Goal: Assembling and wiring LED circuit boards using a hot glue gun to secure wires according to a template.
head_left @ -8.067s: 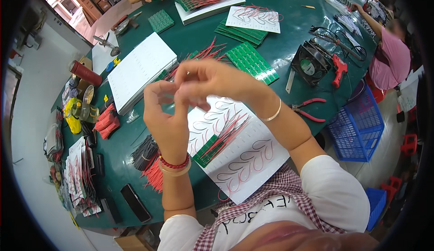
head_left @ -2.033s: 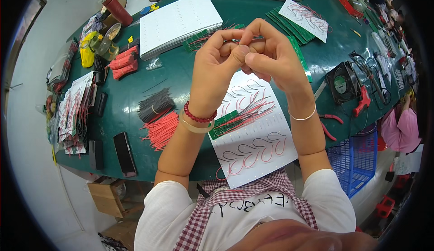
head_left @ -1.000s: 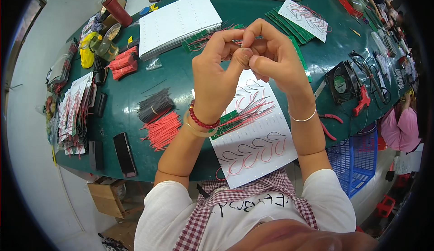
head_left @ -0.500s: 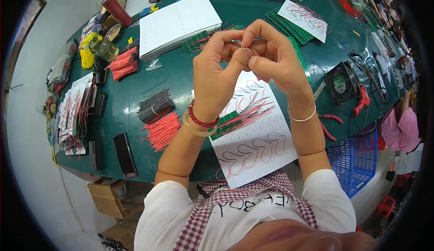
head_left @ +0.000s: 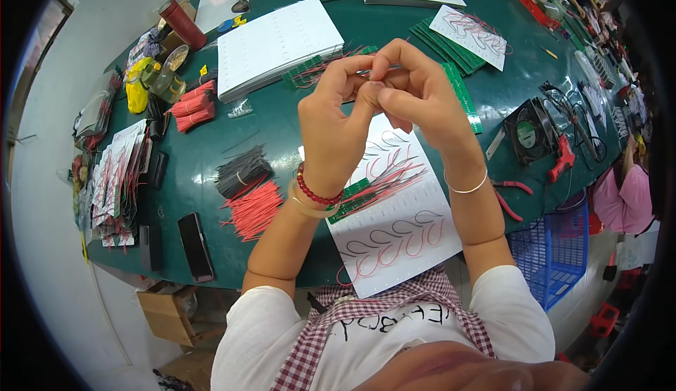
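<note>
Head view: my left hand [head_left: 331, 127] and right hand [head_left: 428, 102], fingertips together; whether they gripped anything, I could not tell. Beneath lay one white wire-looped panel [head_left: 394, 216], green circuit board [head_left: 343, 210] upon it.

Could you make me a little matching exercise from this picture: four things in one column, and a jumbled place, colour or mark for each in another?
1. Left hand
2. Right hand
3. White sheet with wire loops
4. Plastic crate

A. Single thin bangle at the wrist
B. Blue, beside the table
C. Red beads at the wrist
D. At the table's near edge, by the checked apron

Pairs: 1-C, 2-A, 3-D, 4-B
</note>
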Action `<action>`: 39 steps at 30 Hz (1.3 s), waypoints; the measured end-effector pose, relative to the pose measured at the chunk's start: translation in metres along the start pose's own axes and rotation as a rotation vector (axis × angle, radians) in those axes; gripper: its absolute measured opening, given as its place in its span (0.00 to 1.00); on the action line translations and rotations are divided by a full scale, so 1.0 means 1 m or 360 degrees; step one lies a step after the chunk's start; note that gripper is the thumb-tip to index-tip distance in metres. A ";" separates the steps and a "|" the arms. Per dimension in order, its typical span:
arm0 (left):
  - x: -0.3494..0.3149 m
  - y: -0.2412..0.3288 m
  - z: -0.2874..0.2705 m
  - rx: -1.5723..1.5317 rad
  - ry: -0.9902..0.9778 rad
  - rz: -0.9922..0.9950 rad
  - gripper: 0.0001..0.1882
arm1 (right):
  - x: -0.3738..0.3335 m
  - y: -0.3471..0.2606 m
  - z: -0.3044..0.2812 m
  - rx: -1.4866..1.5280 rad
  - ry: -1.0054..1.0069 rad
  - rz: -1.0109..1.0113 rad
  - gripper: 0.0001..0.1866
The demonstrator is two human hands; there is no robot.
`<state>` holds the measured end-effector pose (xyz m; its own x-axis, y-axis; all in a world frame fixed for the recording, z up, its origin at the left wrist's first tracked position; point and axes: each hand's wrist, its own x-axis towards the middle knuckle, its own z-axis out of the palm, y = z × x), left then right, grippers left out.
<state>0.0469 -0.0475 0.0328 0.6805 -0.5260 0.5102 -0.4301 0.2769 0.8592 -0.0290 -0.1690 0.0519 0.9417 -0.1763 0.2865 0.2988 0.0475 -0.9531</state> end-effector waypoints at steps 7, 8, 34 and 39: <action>0.002 0.004 -0.005 -0.0413 -0.0169 -0.0338 0.14 | 0.000 0.000 0.000 0.0045 -0.0047 -0.0022 0.07; 0.001 0.004 -0.005 -0.0412 -0.0165 -0.0338 0.14 | 0.000 0.000 -0.001 0.0046 -0.0051 -0.0021 0.07; 0.002 0.003 -0.005 -0.0474 -0.0178 -0.0366 0.12 | 0.000 0.000 -0.002 0.0171 -0.0045 0.0079 0.08; 0.002 0.003 -0.006 -0.0447 -0.0211 -0.0363 0.12 | 0.000 -0.001 -0.004 0.0175 -0.0050 0.0102 0.08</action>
<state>0.0506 -0.0430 0.0369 0.6493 -0.6939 0.3112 -0.0849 0.3406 0.9364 -0.0303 -0.1734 0.0528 0.9633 -0.1386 0.2299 0.2514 0.1657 -0.9536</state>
